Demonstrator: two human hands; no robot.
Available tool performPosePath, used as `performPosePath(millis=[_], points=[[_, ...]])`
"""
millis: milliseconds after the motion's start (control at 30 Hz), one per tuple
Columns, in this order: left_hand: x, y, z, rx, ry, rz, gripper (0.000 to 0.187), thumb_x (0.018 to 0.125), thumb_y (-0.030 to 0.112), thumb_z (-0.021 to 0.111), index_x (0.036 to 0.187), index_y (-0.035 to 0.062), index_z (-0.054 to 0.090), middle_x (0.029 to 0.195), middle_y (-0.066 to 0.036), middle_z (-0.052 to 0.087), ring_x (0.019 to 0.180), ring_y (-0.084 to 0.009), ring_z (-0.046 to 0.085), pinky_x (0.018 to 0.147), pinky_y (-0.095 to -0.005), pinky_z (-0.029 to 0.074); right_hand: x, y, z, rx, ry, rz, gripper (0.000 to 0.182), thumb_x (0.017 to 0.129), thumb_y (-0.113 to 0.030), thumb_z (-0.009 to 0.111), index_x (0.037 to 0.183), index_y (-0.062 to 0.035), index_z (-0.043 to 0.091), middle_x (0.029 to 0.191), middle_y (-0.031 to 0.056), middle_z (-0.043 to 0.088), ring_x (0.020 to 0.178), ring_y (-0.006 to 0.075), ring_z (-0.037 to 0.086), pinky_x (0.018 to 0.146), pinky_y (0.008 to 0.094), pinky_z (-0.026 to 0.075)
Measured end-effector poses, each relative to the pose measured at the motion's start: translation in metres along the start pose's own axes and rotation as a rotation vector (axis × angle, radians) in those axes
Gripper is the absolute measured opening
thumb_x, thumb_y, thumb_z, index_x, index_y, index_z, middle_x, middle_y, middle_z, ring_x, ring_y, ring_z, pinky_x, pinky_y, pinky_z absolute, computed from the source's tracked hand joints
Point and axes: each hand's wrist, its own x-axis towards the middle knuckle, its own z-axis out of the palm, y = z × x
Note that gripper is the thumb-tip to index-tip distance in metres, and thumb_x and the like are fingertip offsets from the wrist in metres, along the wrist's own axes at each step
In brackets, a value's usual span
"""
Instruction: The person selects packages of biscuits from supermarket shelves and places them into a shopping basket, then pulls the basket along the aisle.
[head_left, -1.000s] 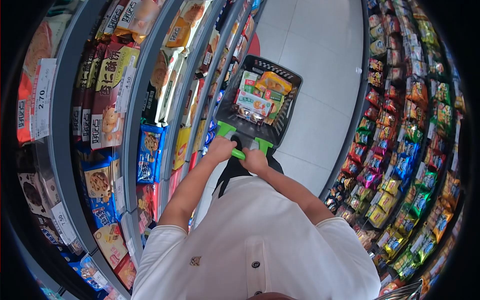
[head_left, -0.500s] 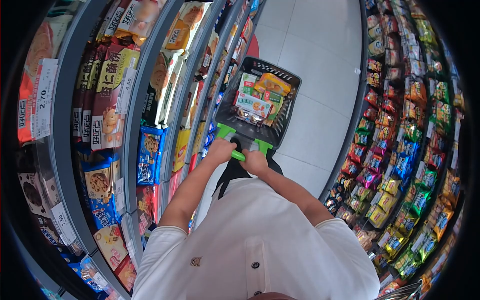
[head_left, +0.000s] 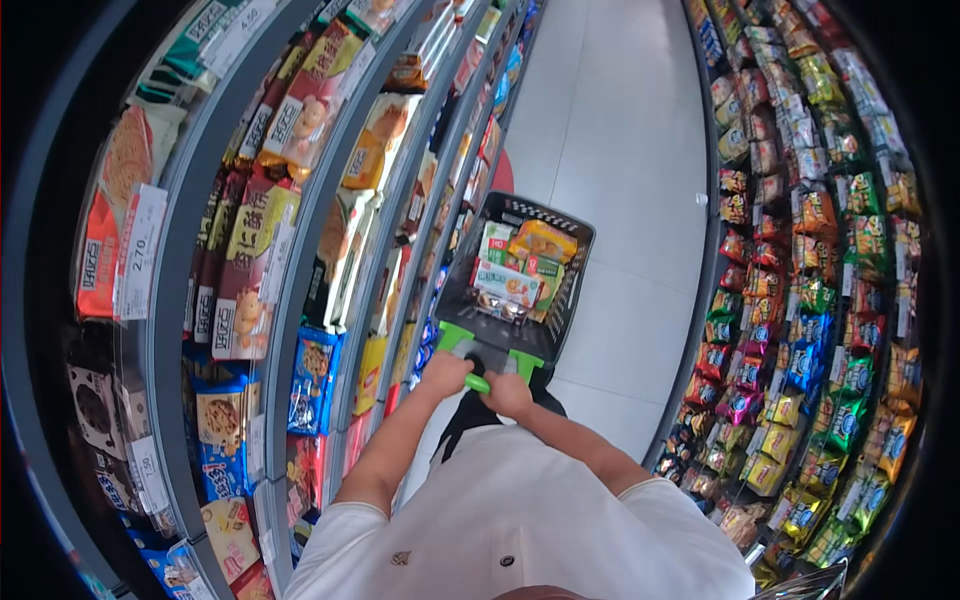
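The basket [head_left: 520, 335] and both hands sit lower in view than earlier. Left grip [head_left: 447, 374] and right grip [head_left: 510, 396] are clamped on the green handle [head_left: 477, 384], basket at twelve o'clock; veering toward ten could scrape the nearby shelves [head_left: 178, 250].

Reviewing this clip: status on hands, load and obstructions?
Left hand and right hand gripping green handle. Black basket in front, packages inside. Stocked shelves both sides, tiled floor ahead.
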Motion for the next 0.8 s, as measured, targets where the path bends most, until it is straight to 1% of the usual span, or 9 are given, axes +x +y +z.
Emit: performPosePath(millis=[167, 333, 433, 500, 533, 600, 633, 700, 800], points=[[0.011, 0.004, -0.001, -0.011, -0.073, 0.007, 0.009, 0.088, 0.016, 0.07, 0.092, 0.0149, 0.078, 0.083, -0.014, 0.078, 0.086, -0.0357, 0.079, 0.085, -0.0516, 0.059, 0.0, 0.008, -0.009, -0.028, -0.022, 0.001, 0.027, 0.089, -0.035, 0.076, 0.1, -0.0106, 0.071, 0.082, 0.0214, 0.076, 0.077, 0.044, 0.076, 0.071, 0.0596, 0.061], [0.026, 0.004, 0.004, -0.007, -0.065, -0.019, 0.009, 0.09, 0.016, 0.07, 0.091, 0.0153, 0.079, 0.087, -0.014, 0.08, 0.089, -0.0349, 0.079, 0.088, -0.0492, 0.058, 0.009, 0.018, -0.017, -0.059, -0.009, 0.0, 0.025, 0.09, -0.034, 0.073, 0.099, -0.0102, 0.072, 0.079, 0.0197, 0.076, 0.076, 0.0431, 0.076, 0.072, 0.0588, 0.061], [0.038, 0.004, -0.001, -0.003, -0.03, -0.04, 0.01, 0.09, 0.016, 0.069, 0.091, 0.0151, 0.08, 0.086, -0.013, 0.08, 0.088, -0.0343, 0.079, 0.095, -0.051, 0.057, 0.018, 0.025, -0.02, -0.03, 0.033, 0.004, 0.027, 0.089, -0.036, 0.076, 0.096, -0.0105, 0.072, 0.079, 0.0204, 0.075, 0.074, 0.0446, 0.075, 0.07, 0.0597, 0.06], [0.044, 0.004, 0.0, 0.035, -0.032, -0.123, 0.013, 0.091, 0.016, 0.069, 0.092, 0.0154, 0.082, 0.095, -0.011, 0.081, 0.1, -0.0326, 0.079, 0.105, -0.055, 0.052, 0.025, 0.028, -0.022, -0.036, 0.03, 0.009, 0.027, 0.09, -0.036, 0.075, 0.098, -0.0105, 0.073, 0.08, 0.0205, 0.076, 0.075, 0.0444, 0.075, 0.071, 0.0596, 0.06], [0.048, 0.005, 0.002, 0.042, -0.032, -0.126, 0.013, 0.091, 0.016, 0.069, 0.092, 0.0154, 0.082, 0.095, -0.011, 0.081, 0.1, -0.0326, 0.079, 0.105, -0.055, 0.052, 0.028, 0.03, -0.025, -0.046, 0.022, 0.015, 0.028, 0.09, -0.037, 0.075, 0.099, -0.0106, 0.074, 0.081, 0.0207, 0.076, 0.076, 0.0443, 0.076, 0.072, 0.0594, 0.061], [0.055, 0.007, -0.001, 0.074, -0.023, -0.2, 0.015, 0.09, 0.016, 0.071, 0.101, 0.016, 0.082, 0.116, -0.011, 0.079, 0.124, -0.0315, 0.071, 0.114, -0.0599, 0.046, 0.032, 0.035, -0.032, -0.052, 0.02, -0.004, 0.026, 0.09, -0.034, 0.073, 0.101, -0.01, 0.074, 0.082, 0.0206, 0.077, 0.077, 0.0436, 0.076, 0.073, 0.0587, 0.061], [0.058, 0.01, -0.006, 0.09, -0.018, -0.203, 0.015, 0.09, 0.016, 0.071, 0.101, 0.016, 0.082, 0.116, -0.011, 0.079, 0.124, -0.0315, 0.071, 0.114, -0.0599, 0.046, 0.036, 0.037, -0.036, -0.063, 0.012, -0.02, 0.026, 0.091, -0.032, 0.071, 0.103, -0.0094, 0.074, 0.082, 0.0205, 0.077, 0.077, 0.0429, 0.077, 0.073, 0.0581, 0.062], [0.059, 0.025, -0.014, -0.002, 0.071, -0.284, 0.024, 0.089, 0.019, 0.075, 0.113, 0.0153, 0.081, 0.139, -0.013, 0.069, 0.144, -0.0355, 0.056, 0.12, -0.0608, 0.042, 0.042, 0.046, -0.043, -0.053, 0.024, -0.039, 0.025, 0.091, -0.032, 0.071, 0.102, -0.0092, 0.075, 0.082, 0.0206, 0.077, 0.078, 0.0429, 0.077, 0.074, 0.0581, 0.062], [0.06, 0.053, -0.027, 0.0, 0.212, -0.358, 0.034, 0.085, 0.024, 0.082, 0.118, 0.015, 0.078, 0.149, -0.014, 0.063, 0.149, -0.0389, 0.05, 0.124, -0.0584, 0.038, 0.046, 0.056, -0.054, -0.032, 0.053, -0.055, 0.026, 0.09, -0.032, 0.071, 0.1, -0.0088, 0.075, 0.084, 0.0206, 0.078, 0.079, 0.0429, 0.078, 0.075, 0.0583, 0.063]])
